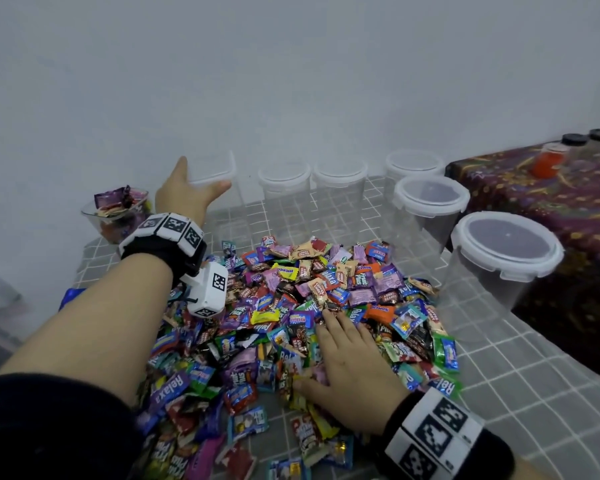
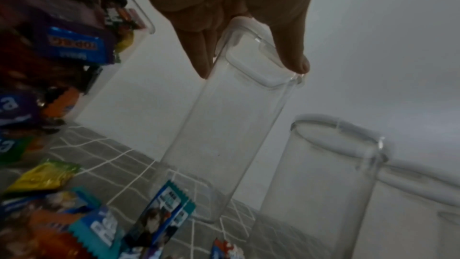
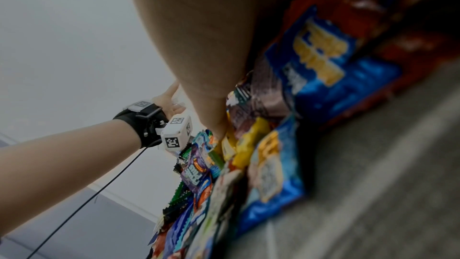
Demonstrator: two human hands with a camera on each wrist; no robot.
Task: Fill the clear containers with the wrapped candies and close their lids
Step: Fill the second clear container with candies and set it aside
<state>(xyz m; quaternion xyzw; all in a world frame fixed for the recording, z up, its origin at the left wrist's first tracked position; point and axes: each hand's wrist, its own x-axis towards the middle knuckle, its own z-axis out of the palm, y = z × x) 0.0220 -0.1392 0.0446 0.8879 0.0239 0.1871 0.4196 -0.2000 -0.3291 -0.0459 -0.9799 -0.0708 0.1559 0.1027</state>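
Observation:
A big heap of wrapped candies (image 1: 284, 306) covers the grey checked tablecloth (image 1: 506, 393). Against the wall stands an empty square clear container (image 1: 222, 206). My left hand (image 1: 205, 173) reaches to its top. In the left wrist view the container's lidded rim (image 2: 248, 50) sits pinched between my fingers (image 2: 201, 60) and thumb, and the left hand (image 2: 251, 70) holds it there. My right hand (image 1: 326, 341) lies flat on the heap with fingers spread, holding nothing. In the right wrist view only part of the right hand (image 3: 199, 56) shows, above candies (image 3: 273, 155).
Several round clear lidded tubs stand empty along the back and right: (image 1: 284, 183), (image 1: 340, 178), (image 1: 430, 199), (image 1: 506, 244). An open clear container filled with candies (image 1: 118, 213) is at the far left. A side table with purple cloth (image 1: 534, 202) carries an orange jar (image 1: 549, 164).

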